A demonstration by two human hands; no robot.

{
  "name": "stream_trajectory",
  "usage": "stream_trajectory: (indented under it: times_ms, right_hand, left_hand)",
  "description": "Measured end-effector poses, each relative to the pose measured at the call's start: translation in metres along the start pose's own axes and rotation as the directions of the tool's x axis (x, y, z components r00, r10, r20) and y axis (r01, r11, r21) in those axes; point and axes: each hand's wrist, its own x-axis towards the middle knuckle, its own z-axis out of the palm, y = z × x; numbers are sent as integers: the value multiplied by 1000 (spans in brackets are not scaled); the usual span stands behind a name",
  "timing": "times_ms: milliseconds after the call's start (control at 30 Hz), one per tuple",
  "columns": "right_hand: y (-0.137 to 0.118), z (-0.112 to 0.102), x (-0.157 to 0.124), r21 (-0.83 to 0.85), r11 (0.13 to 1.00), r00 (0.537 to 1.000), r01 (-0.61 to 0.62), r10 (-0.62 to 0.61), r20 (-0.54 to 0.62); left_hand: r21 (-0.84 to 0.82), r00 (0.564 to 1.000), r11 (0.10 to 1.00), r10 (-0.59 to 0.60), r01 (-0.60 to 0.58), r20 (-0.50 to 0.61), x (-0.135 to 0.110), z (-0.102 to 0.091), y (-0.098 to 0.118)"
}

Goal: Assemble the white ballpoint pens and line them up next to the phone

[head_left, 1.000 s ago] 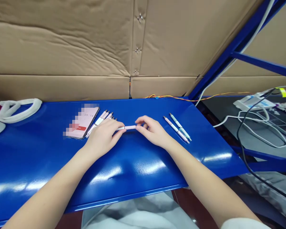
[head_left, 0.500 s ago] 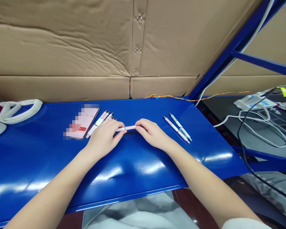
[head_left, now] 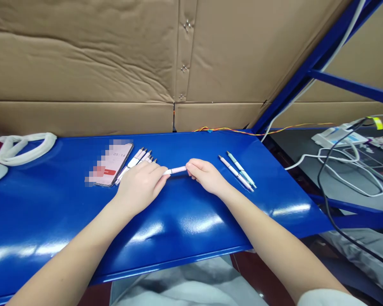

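Observation:
A pink-and-white pen (head_left: 177,170) is held level above the blue table between my two hands. My left hand (head_left: 139,182) is closed on its white end, and my right hand (head_left: 206,175) pinches its pink end, hiding the tip. Close behind my left hand lies a bunch of similar pens (head_left: 135,159), partly covered by the fingers. To the right of my right hand, a pink pen (head_left: 234,172) and a green pen (head_left: 242,169) rest side by side on the table.
A phone (head_left: 116,163) showing a timer lies left of the pen bunch on the blue table (head_left: 191,229). White padded loops (head_left: 28,148) sit at the far left. Brown padded panels (head_left: 115,63) rise behind. Cables (head_left: 347,163) and a blue frame (head_left: 301,80) are at the right.
My right hand has shifted slightly right and its fingers have curled in more around the pen's pink end. The pen tilts up a little more toward the right.

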Motion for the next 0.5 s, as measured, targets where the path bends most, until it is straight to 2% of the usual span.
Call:
stream_trajectory:
  times_ms: [67, 133, 200, 267, 300, 367, 500]
  right_hand:
    - [-1, -3, 0, 12, 999, 999, -41, 41, 25]
    - [-2, -15, 0, -95, 994, 998, -63, 65, 14]
    - [1, -35, -1, -306, 942, 987, -135, 101, -126]
    - [8, -58, -3, -464, 814, 923, -349, 211, -323]
    - [13, -68, -4, -521, 736, 891, -433, 261, -372]
    - [23, -83, -6, -583, 620, 851, -525, 372, -371]
    - [34, -88, -7, -633, 518, 800, -576, 518, -304]
  left_hand:
    - [37, 1000, 999, -17, 16, 24, 0, -1, 4]
    - [73, 993, 996, -64, 56, 102, 2, -2, 6]
    - [117, 972, 988, -122, 99, 203, 4, -1, 5]
    - [157, 942, 976, -189, 150, 277, 7, 0, 1]
    - [169, 928, 969, -226, 182, 295, 8, 0, -1]
    - [188, 905, 950, -297, 248, 304, 9, 1, -6]
    - [196, 884, 933, -352, 303, 307, 9, 2, -12]
